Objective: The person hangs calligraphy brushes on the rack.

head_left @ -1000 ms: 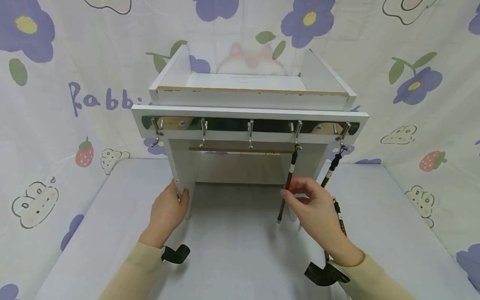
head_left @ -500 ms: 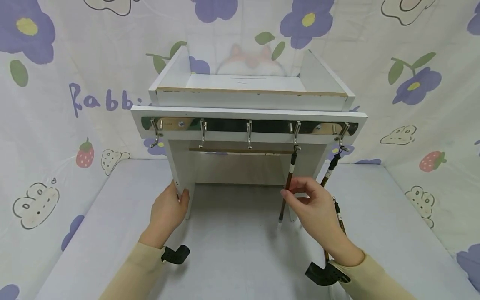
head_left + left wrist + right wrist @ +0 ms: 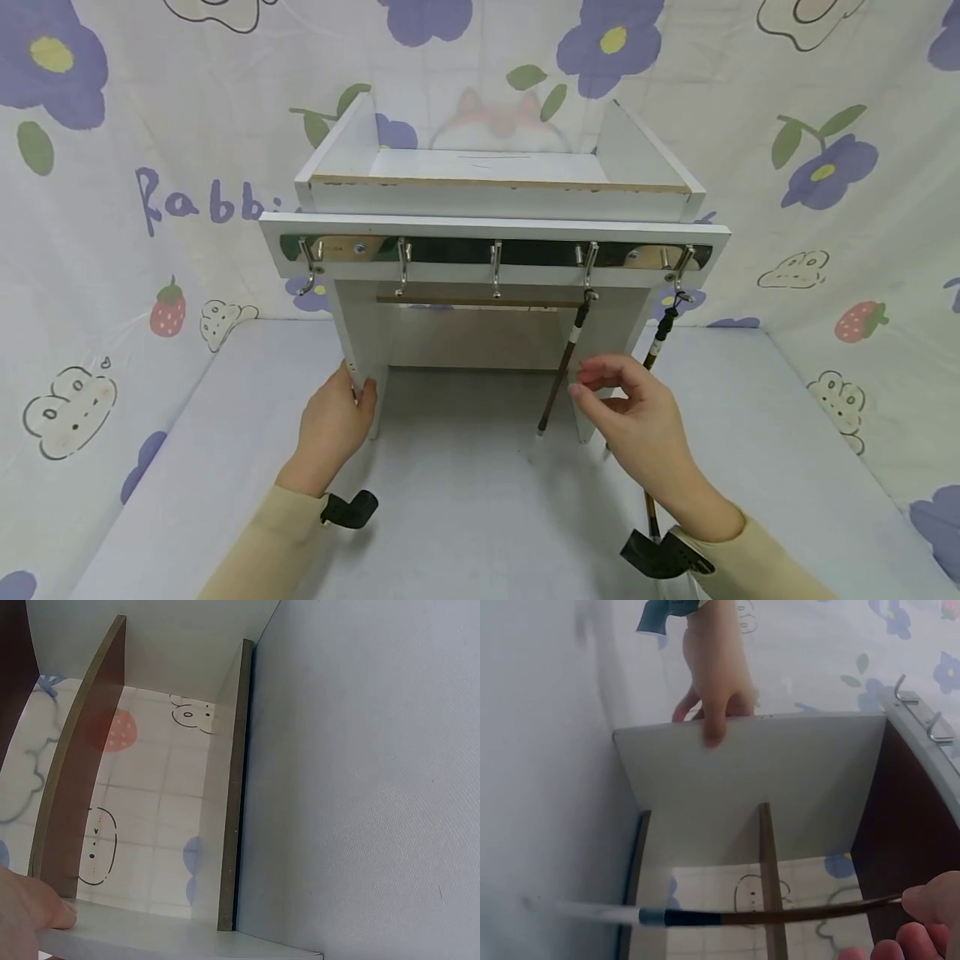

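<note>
A white wooden rack [image 3: 480, 204] has a metal hook rail [image 3: 450, 249] along its front. My left hand [image 3: 327, 429] grips the lower edge of its left side panel, thumb on the inner face. From the second hook from the right hangs a brown calligraphy brush [image 3: 561, 367], tilted with its pale tip to the left. Just right of that brush is my right hand [image 3: 637, 425], its fingers loosely bent, thumb and fingertips apart from the handle. A second brush [image 3: 660, 333] hangs from the rightmost hook, partly hidden behind the right hand.
Another brown stick-like piece [image 3: 651, 512] shows below the right wrist, mostly hidden. The rack stands on a pale tabletop [image 3: 450, 517], against a patterned cloth backdrop [image 3: 810, 200]. Three hooks to the left, including the middle hook [image 3: 496, 271], carry nothing.
My right hand has let go of the hanging brush and drawn slightly right. The brush's lower end has swung left. My left hand keeps its hold on the panel.
</note>
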The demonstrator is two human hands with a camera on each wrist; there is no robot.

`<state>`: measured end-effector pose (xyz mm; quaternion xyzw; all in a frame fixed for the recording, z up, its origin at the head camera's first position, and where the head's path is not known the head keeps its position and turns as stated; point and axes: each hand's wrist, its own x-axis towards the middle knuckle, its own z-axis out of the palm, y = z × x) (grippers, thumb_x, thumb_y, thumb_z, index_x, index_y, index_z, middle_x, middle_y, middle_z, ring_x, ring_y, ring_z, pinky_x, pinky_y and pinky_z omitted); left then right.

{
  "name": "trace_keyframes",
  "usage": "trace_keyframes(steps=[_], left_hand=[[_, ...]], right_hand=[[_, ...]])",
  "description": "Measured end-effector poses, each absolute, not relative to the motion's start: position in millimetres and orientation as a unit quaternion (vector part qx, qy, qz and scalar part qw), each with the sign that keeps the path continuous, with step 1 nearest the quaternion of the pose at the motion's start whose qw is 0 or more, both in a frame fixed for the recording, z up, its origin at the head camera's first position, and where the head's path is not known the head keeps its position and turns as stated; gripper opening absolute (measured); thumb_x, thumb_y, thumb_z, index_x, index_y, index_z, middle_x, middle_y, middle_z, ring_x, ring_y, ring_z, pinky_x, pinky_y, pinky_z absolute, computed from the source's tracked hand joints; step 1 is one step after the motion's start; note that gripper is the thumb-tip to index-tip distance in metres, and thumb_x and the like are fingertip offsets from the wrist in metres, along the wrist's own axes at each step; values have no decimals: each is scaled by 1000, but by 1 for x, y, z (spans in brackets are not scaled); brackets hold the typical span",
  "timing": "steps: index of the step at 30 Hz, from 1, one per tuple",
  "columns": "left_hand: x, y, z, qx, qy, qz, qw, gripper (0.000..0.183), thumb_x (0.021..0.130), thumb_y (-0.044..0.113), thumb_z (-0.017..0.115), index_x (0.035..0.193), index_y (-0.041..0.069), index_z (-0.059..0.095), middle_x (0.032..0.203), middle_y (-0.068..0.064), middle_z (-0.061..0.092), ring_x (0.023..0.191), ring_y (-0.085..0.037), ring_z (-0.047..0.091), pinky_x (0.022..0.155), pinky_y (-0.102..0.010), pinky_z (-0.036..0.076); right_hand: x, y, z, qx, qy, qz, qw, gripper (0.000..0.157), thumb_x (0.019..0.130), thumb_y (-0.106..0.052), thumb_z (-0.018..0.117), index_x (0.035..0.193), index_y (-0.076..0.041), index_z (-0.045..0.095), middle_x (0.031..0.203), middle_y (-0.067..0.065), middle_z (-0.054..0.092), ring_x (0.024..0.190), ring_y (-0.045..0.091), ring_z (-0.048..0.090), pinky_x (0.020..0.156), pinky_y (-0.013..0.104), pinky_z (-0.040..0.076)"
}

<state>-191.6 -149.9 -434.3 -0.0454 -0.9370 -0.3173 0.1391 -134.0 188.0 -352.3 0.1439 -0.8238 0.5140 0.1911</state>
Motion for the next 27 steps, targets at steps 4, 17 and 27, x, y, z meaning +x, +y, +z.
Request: trace_keyframes(steps=[4,17,27], left_hand=[[-192,-150,-435,-47,-936,-318,142,36,98,19,52,128,0,50,114,-26,64,89,-40,67,61,-48,53],[-190,-150,-435,-53,-937,-311,148,37,98,19,52,129,-1,49,114,-27,63,89,-41,66,64,-51,52],[-190,-149,-434,-55,-937,-313,145,37,98,19,52,129,-1,48,113,-27,64,90,-40,66,64,-50,53]], right_hand=[[-129,194,-351,143,-830,511,175,27,85,-1,73,110,-5,63,105,4,65,89,11,61,67,22,52],[-122,233,-362,208,-793,560,118,33,85,0,71,116,-7,61,100,12,63,86,19,64,65,35,56],[-113,260,-372,181,-802,557,115,33,85,3,71,115,-2,60,96,17,62,82,17,65,62,35,56]])
